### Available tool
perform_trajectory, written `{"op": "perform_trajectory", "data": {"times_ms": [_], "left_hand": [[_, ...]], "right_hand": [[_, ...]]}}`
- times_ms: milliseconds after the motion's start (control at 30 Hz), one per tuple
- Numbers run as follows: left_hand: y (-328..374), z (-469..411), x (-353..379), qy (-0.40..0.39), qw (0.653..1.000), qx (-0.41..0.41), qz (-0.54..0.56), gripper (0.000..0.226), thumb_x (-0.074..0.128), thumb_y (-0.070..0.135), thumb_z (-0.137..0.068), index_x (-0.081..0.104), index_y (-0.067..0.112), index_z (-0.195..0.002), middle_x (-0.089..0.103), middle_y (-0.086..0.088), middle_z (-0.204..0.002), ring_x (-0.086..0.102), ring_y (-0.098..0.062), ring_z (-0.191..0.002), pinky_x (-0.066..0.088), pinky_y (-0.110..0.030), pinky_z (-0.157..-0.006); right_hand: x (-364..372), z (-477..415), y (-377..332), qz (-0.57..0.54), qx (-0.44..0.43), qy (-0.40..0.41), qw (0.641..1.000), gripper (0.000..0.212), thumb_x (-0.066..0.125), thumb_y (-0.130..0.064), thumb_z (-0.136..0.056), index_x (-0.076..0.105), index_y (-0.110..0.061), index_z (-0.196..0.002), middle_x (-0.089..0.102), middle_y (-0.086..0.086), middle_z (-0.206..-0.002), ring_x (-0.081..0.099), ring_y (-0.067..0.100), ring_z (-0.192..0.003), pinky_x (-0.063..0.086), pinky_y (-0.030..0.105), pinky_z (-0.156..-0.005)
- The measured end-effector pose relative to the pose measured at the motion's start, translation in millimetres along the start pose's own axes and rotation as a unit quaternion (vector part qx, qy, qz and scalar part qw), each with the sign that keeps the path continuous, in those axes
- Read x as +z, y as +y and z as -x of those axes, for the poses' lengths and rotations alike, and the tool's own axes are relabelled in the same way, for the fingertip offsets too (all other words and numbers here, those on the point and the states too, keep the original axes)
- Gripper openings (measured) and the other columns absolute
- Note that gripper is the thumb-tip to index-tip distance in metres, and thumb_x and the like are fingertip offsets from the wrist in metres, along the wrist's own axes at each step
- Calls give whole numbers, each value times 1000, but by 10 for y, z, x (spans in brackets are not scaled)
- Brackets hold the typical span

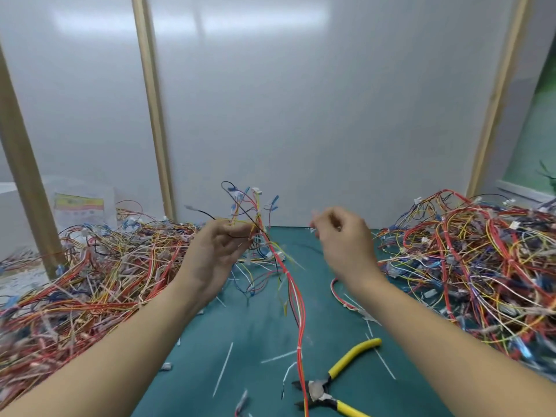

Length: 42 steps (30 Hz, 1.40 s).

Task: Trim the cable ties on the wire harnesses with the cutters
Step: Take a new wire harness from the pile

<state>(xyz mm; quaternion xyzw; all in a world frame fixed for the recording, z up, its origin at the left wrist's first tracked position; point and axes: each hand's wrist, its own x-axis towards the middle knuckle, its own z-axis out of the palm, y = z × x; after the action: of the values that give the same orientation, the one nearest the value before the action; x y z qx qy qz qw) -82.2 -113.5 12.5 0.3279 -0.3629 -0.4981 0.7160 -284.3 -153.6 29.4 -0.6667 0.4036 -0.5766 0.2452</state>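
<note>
Wire harness [290, 284]: raised mid-table, gripped by my left hand [216, 251], tail trailing to the green mat [240, 332]. Right hand [343, 239]: alongside, fingers curled, blurred; I cannot tell its contents. Cutters [316, 389]: lying on mat.

A dark green counter [246, 332] is seen from the centre down to 6 o'clock. It is backed by a pale white panel wall [301, 115], on which a blurred light reflection is shown at 12 o'clock. Three light wooden posts are set against the wall: a broad leaning post [21, 164] at 9 o'clock, a slimmer post [153, 115] at 11 o'clock and a third post [499, 94] at 2 o'clock. A clear plastic bag [79, 206] bearing a yellow label is propped at 9 o'clock, just beside the leaning post. A green surface [538, 121] is glimpsed at 3 o'clock, beyond the third post.
</note>
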Motion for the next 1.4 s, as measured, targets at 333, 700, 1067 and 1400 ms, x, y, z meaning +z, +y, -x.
{"op": "perform_trajectory", "data": {"times_ms": [333,700,1067,1400], "left_hand": [[-61,-61,50,-32,973,21,-227,33,39,2,-83,59,1,-109,66,-10,-122,57,-25,-125,42,-34,-107],[634,-373,-207,-89,569,290,-764,30,42,41,-101,67,26,-91,67,14,-80,61,-10,-72,43,-37,-89],[482,-400,-590,58,553,288,-780,68,73,48,-81,43,33,-140,37,3,-152,34,-20,-139,25,-48,-116],[45,-361,-662,-35,708,67,-703,16,61,54,-90,67,39,-88,65,11,-70,59,-14,-66,42,-25,-60]], "right_hand": [[323,-11,78,-101,191,-189,958,25,71,-25,-91,73,0,-90,58,9,-81,45,11,-59,35,19,-42],[-279,-663,-460,-73,122,-110,984,26,63,-18,-94,75,-19,-71,68,-8,-84,36,9,-64,28,21,-55],[-228,-421,-242,-185,170,-198,947,23,54,-16,-101,67,-11,-84,71,5,-88,67,21,-66,53,30,-59],[-427,-532,-229,-264,175,-155,936,36,66,-40,-92,63,-17,-66,66,8,-83,68,21,-64,56,29,-50]]}}
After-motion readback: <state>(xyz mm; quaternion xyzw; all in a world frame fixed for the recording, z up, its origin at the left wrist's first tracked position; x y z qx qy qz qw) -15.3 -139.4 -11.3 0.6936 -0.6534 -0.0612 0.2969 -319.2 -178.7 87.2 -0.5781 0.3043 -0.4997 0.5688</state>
